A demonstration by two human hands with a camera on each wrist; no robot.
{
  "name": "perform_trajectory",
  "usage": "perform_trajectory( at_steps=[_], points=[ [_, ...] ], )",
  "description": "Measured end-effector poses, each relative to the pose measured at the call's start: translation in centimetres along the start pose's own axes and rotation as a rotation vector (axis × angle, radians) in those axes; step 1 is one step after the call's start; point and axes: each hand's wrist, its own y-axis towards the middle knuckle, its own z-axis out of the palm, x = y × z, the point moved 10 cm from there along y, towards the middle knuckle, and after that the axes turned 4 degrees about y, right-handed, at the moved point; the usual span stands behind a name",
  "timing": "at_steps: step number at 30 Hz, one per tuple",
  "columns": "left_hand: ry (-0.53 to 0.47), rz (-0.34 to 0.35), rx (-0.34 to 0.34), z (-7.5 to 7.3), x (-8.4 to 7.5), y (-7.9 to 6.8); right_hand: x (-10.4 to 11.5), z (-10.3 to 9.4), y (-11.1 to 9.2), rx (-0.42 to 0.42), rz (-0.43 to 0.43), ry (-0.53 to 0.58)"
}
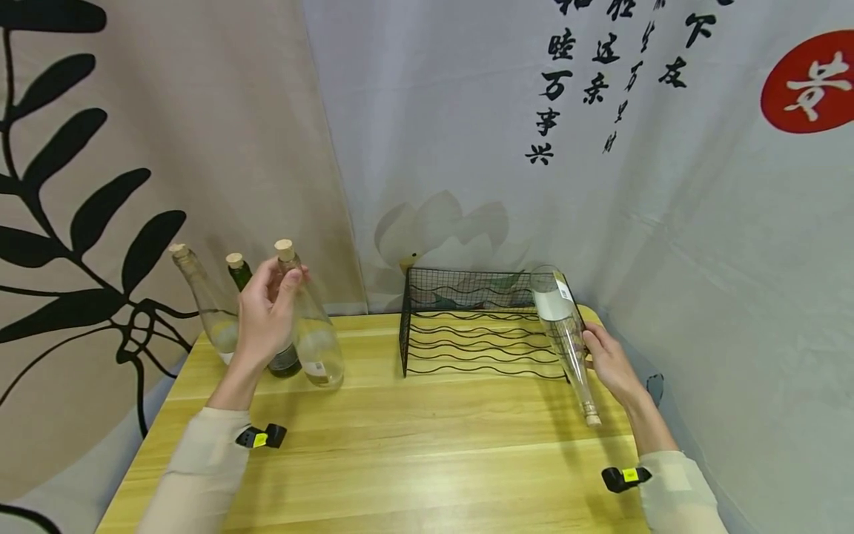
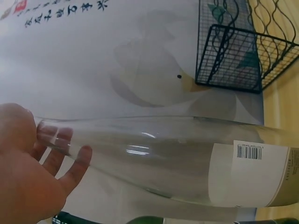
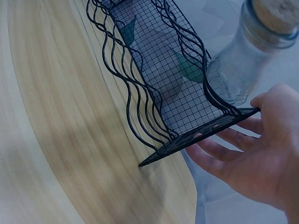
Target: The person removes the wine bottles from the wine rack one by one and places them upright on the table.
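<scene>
My left hand (image 1: 270,308) grips a clear glass bottle (image 1: 313,334) round its neck, just below the cork; whether its base touches the table cannot be told. A pale barcode label (image 2: 247,172) shows on this bottle in the left wrist view. At the right end of a black wire wine rack (image 1: 487,315), my right hand (image 1: 610,363) holds the side panel (image 3: 201,137), thumb at its upper edge and fingers along the outside. Another corked clear bottle (image 1: 567,334) lies across the rack's right end, its neck pointing toward me.
Left of my left hand stand a clear corked bottle (image 1: 207,304) and a green corked bottle (image 1: 238,271), partly hidden by the hand. The wooden table (image 1: 414,452) meets a printed curtain (image 1: 454,133) behind the rack. More curtain hangs close on the right.
</scene>
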Motion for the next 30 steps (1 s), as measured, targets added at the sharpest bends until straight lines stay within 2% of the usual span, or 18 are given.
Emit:
perform_trajectory(
  at_steps=[16,30],
  points=[
    [0.078,-0.081,-0.012,0.3,1.9,1.0,0.4,0.1,-0.2,-0.003,-0.003,-0.003],
    [0.081,-0.129,-0.011,0.4,3.5,1.3,0.5,0.1,-0.3,0.0,-0.008,0.018]
  ],
)
